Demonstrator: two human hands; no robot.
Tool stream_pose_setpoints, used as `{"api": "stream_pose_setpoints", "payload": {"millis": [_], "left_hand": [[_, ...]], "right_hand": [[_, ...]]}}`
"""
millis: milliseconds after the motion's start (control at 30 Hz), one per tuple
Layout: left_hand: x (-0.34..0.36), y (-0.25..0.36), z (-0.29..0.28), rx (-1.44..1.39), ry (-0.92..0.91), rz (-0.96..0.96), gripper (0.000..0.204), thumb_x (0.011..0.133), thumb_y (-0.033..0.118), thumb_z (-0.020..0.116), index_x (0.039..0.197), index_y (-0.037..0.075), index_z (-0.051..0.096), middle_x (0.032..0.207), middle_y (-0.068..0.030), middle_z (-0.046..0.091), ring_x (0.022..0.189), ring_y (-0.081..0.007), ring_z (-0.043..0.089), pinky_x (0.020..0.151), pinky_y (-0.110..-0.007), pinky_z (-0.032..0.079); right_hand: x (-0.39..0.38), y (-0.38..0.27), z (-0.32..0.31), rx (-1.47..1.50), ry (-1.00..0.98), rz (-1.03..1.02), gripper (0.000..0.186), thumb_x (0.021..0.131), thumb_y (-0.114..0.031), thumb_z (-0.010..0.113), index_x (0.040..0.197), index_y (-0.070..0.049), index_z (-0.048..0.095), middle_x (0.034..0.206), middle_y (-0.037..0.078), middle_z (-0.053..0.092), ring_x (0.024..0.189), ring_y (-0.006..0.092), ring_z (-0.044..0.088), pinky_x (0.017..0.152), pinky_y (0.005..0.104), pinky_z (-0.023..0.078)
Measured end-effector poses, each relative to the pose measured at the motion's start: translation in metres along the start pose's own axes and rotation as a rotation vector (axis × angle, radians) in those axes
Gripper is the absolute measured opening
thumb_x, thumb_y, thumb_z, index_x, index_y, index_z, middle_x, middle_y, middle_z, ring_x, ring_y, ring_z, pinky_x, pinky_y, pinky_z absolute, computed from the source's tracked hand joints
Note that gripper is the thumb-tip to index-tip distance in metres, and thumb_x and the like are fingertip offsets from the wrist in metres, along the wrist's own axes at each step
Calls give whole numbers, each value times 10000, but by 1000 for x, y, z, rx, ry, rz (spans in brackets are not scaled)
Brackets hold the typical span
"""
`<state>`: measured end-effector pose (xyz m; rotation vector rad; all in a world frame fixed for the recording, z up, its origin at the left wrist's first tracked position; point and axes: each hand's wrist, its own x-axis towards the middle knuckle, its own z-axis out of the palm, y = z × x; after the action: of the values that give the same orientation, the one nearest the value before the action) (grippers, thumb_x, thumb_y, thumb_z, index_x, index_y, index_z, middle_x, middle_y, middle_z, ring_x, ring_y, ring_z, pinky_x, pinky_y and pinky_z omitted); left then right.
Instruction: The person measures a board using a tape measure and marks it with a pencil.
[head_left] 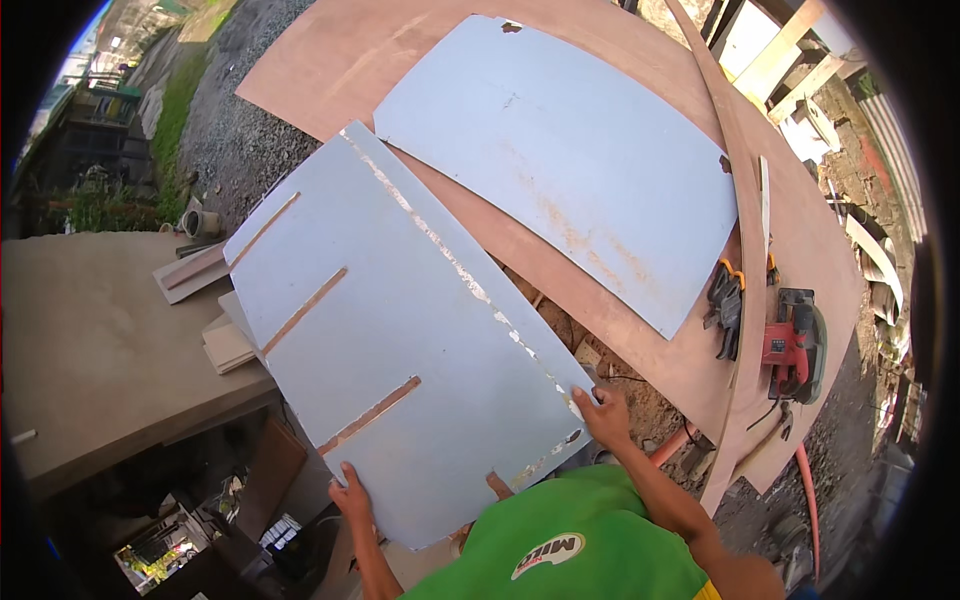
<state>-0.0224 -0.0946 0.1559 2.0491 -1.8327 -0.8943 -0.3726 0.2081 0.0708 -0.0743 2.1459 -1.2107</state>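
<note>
Between my two hands is a large pale blue board [400, 310], tilted, with its near edge close to my body. Three brown slots run in from its left side, and a strip of chipped paint crosses its right part. My left hand [352, 497] grips the lower left edge, with the fingers hidden beneath. On the right edge my right hand [604, 416] is closed, thumb on top. Beyond it, a second pale blue board [560, 170] with rust-coloured stains lies on a big brown plywood sheet [330, 65].
A red circular saw [790, 345] and black clamps with orange parts [725, 300] rest on the plywood at right, beside a long thin wood strip [745, 370]. At left stands a grey-brown tabletop [90, 340] with wood offcuts [228, 345]. An orange hose [808, 500] lies at lower right.
</note>
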Motion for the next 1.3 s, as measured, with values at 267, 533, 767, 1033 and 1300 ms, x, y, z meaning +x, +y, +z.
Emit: {"api": "stream_pose_setpoints", "payload": {"millis": [267,533,767,1033,1300], "left_hand": [[-18,-2,46,17,73,41,537,853,368,739,976,-138,606,934,-185,663,850,-238,616,798,-367,496],[-20,4,52,15,112,27,667,728,405,843,985,-165,609,950,-236,674,820,-317,649,785,-405,520],[-19,-21,52,35,183,112,687,700,427,859,1010,-139,625,977,-218,681,860,-308,656,811,-396,516],[-16,-19,60,3,211,103,611,772,402,809,975,-143,620,929,-227,679,854,-303,653,803,-387,508],[-26,-16,58,-94,112,27,550,787,363,804,960,-126,622,927,-173,678,850,-241,634,786,-371,501]], "right_hand": [[33,35,-17,-291,-147,-158,550,919,-433,625,623,17,517,512,51,462,505,104,409,483,328,343],[157,111,-97,-148,722,396,595,892,-440,585,988,146,588,915,275,646,828,344,652,744,408,519],[166,65,-78,-56,784,616,770,765,-543,689,1017,176,576,1081,334,625,1000,405,644,849,444,514],[163,75,-104,342,507,653,805,784,-668,638,987,109,579,916,141,613,753,252,589,609,389,477],[139,24,-93,517,459,431,561,946,-586,470,983,-27,515,821,88,567,664,205,565,466,383,470]]}}
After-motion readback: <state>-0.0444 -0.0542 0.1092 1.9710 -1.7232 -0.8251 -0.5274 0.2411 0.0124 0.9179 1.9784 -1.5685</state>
